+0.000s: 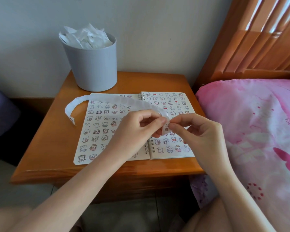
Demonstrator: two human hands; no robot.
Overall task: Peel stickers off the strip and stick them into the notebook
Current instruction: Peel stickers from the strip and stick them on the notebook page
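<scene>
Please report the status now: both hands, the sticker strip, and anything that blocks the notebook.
Left hand pinches strip near its end. Right hand pinches sticker at that end. Notebook open below; only strip arches over it.

White strip (107, 97), seemingly mostly peeled, arcs above open sticker-covered notebook (164, 154).

Grey bin (92, 64) of what looks like crumpled paper, wooden nightstand (49, 139), pink bedding (258, 123)

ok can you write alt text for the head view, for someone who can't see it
A left hand and a right hand pinch one end of a long white sticker strip above an open spiral notebook full of small cartoon stickers. It lies on a wooden nightstand, a grey bin of paper scraps behind it.
</scene>
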